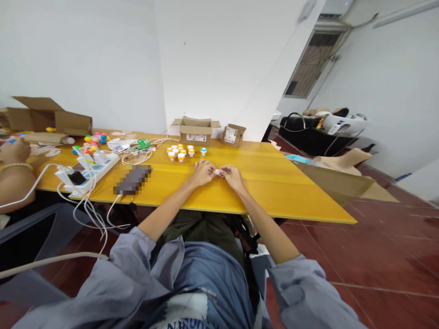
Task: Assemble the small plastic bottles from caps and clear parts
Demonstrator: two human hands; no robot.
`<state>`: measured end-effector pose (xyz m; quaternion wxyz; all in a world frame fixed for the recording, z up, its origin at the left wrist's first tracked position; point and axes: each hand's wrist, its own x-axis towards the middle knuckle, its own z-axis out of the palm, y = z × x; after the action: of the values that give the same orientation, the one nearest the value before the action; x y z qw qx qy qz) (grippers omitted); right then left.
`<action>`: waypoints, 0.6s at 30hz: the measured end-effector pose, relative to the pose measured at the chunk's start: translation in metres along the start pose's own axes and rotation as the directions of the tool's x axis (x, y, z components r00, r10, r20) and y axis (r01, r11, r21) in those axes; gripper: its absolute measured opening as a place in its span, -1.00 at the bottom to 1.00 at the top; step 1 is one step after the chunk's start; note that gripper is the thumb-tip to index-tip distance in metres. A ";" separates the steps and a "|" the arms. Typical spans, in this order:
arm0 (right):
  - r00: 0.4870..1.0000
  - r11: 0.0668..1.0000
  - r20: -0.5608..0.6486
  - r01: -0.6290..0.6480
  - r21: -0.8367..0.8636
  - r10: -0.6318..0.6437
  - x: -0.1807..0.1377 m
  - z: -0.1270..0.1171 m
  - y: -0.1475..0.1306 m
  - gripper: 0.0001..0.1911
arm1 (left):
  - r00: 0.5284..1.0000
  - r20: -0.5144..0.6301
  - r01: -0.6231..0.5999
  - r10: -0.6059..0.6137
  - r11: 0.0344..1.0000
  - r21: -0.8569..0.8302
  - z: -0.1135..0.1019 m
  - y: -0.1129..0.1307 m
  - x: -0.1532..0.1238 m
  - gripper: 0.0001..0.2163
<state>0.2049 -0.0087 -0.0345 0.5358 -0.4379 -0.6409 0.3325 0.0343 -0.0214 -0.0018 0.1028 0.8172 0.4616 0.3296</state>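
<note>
Over the yellow table (267,183), my two hands meet in front of me. Between their fingertips is a small white round piece (216,172) with dark spots, too small for me to name its kind. My left hand (203,173) pinches it from the left, and my right hand (233,177) has closed fingers on its right side. Just beyond my hands stand several small white pieces with orange rims (180,157), grouped together. A similar piece with a teal top (203,151) stands a little apart, to their right.
An open cardboard box (195,137) and a smaller carton (233,135) stand against the wall. Left of me lie a pixelated dark device (133,179), a white power strip (94,176) with cables, and colourful balls (98,139). Another person's hand (13,151) is at far left.
</note>
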 end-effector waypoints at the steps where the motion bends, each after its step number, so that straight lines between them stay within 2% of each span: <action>1: 1.000 1.000 0.010 -0.003 0.016 0.003 0.000 0.000 -0.001 -0.87 | 1.000 -0.006 -0.002 0.002 1.000 -0.020 -0.001 0.000 0.000 -0.92; 10: 0.998 0.991 0.041 -0.052 0.122 0.047 -0.002 0.003 -0.010 -0.73 | 0.999 -0.041 -0.042 0.031 0.958 -0.285 0.000 -0.009 0.004 -0.92; 18: 0.997 0.986 0.038 -0.073 0.148 0.068 -0.004 0.003 -0.017 -0.67 | 0.999 -0.033 -0.018 0.003 0.884 -0.468 -0.002 -0.010 0.006 -0.90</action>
<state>0.1983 -0.0190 -0.0217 0.5445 -0.4134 -0.6068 0.4056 0.0286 -0.0116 -0.0026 0.2878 0.7655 0.3656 0.4444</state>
